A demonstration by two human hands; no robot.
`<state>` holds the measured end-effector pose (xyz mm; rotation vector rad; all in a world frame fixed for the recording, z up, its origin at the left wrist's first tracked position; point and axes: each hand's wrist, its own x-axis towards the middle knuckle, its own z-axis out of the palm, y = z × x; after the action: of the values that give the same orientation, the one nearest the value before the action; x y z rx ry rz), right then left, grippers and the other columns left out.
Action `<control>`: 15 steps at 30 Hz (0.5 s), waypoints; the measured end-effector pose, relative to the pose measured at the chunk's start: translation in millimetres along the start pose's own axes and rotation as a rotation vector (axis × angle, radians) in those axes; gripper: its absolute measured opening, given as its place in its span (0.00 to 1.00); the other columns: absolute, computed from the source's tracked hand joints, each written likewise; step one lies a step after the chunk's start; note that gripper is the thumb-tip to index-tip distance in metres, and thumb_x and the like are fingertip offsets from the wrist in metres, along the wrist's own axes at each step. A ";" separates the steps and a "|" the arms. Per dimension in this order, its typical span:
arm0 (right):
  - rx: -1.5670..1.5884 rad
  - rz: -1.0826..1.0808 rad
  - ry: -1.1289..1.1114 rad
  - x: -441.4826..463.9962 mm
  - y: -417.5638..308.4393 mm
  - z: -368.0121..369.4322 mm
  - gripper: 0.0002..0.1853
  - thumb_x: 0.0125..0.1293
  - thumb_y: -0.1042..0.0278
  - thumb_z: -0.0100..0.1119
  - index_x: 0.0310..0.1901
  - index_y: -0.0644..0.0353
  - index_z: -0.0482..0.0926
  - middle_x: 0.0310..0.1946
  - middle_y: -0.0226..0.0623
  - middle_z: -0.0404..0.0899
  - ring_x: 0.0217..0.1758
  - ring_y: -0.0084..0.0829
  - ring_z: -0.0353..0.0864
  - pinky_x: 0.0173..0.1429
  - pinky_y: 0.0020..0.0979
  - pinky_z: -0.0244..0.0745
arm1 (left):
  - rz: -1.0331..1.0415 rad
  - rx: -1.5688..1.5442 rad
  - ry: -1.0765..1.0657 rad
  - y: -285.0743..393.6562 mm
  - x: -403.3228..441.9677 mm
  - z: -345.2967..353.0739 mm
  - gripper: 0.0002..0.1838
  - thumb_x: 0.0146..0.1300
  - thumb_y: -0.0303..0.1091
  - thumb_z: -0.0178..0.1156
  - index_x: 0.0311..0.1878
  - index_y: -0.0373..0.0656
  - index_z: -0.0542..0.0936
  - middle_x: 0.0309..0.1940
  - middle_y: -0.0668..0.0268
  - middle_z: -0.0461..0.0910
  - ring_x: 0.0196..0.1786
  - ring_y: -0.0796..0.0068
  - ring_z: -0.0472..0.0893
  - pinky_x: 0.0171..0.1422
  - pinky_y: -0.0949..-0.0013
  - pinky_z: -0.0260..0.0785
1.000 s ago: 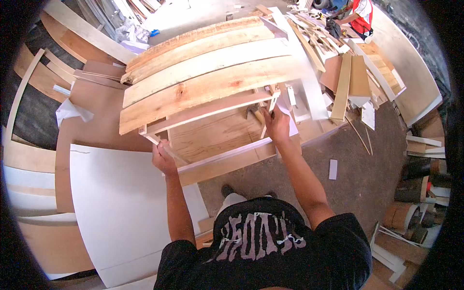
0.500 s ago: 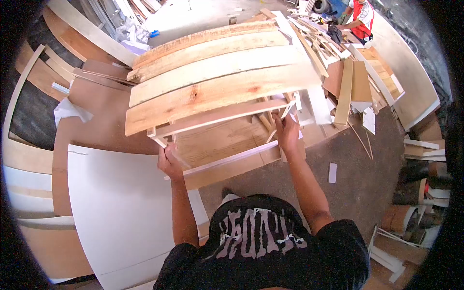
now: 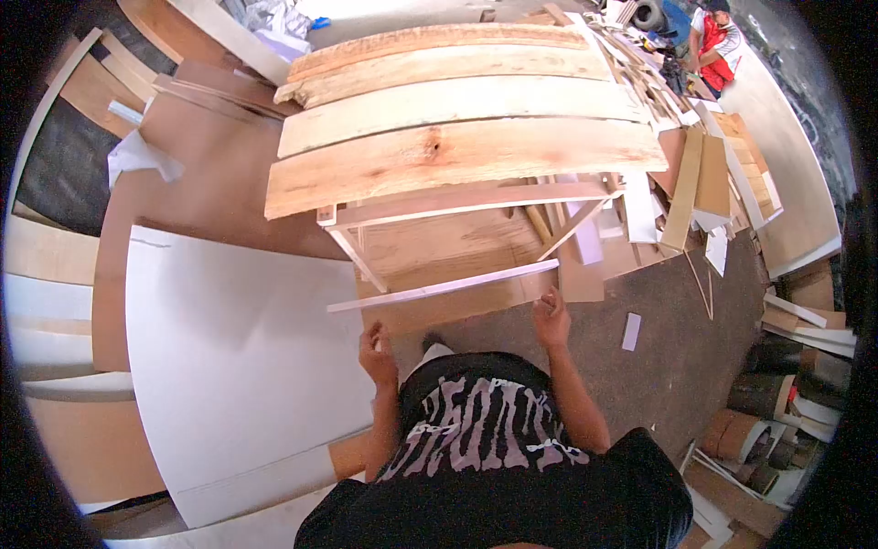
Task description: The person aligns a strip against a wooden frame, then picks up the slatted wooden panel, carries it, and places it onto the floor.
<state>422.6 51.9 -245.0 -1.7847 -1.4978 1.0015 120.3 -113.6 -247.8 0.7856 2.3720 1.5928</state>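
Slatted frame (image 3: 457,99) is the main piece, in front of the person: rough planks side by side on top, a cross rail and slanted legs under the near edge. White sheet (image 3: 242,339) lies left of the frame, on the near side. Scrap wood pile (image 3: 640,96) is off the frame's right end; a person in a red and white top (image 3: 715,57) is beyond it. Pale strip (image 3: 439,289) crosses at the lower ends of the frame's near legs; can't tell if it's fixed. Left hand (image 3: 377,352) is on the near side of the frame, apart from it, fingers loosely bent, grip slightly parted. Right hand (image 3: 551,320) is just below the strip's right end, fingers curled; can't tell how tight the grip is. Small white block (image 3: 631,331) sits on the floor, right of the frame.
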 end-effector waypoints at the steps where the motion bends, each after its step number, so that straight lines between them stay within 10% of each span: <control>1: -0.005 0.006 -0.011 -0.3 5.6 3.1 0.30 0.63 0.66 0.63 0.64 0.66 0.67 0.51 0.46 0.80 0.56 0.38 0.79 0.58 0.37 0.75 | -0.133 0.007 -0.108 -5.1 -5.9 -2.1 0.15 0.66 0.32 0.61 0.52 0.34 0.80 0.47 0.56 0.83 0.50 0.64 0.82 0.55 0.64 0.74; 4: -0.118 -0.128 0.031 35.5 37.7 16.4 0.29 0.63 0.66 0.62 0.64 0.65 0.67 0.45 0.41 0.81 0.51 0.35 0.81 0.53 0.35 0.78 | -0.073 0.001 -0.068 -27.3 7.0 -1.3 0.13 0.63 0.31 0.63 0.49 0.35 0.81 0.43 0.57 0.84 0.47 0.64 0.83 0.53 0.63 0.75; 8: 0.498 0.016 0.013 84.4 46.4 41.9 0.29 0.62 0.70 0.62 0.65 0.58 0.67 0.45 0.35 0.75 0.39 0.27 0.77 0.39 0.31 0.79 | 0.161 0.172 -0.043 -18.0 53.0 -8.2 0.11 0.62 0.31 0.63 0.47 0.38 0.82 0.41 0.56 0.83 0.45 0.62 0.83 0.50 0.63 0.75; 15: 0.562 0.098 0.110 74.3 37.7 49.7 0.28 0.63 0.69 0.62 0.65 0.56 0.68 0.50 0.36 0.75 0.43 0.28 0.79 0.41 0.29 0.80 | 0.387 0.063 -0.377 -2.8 72.6 9.2 0.10 0.63 0.31 0.63 0.44 0.37 0.82 0.38 0.57 0.83 0.37 0.63 0.82 0.46 0.66 0.75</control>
<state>406.7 116.6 -315.5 -1.4822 -0.9425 1.2068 61.9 -69.4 -243.9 1.4851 2.0927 1.3372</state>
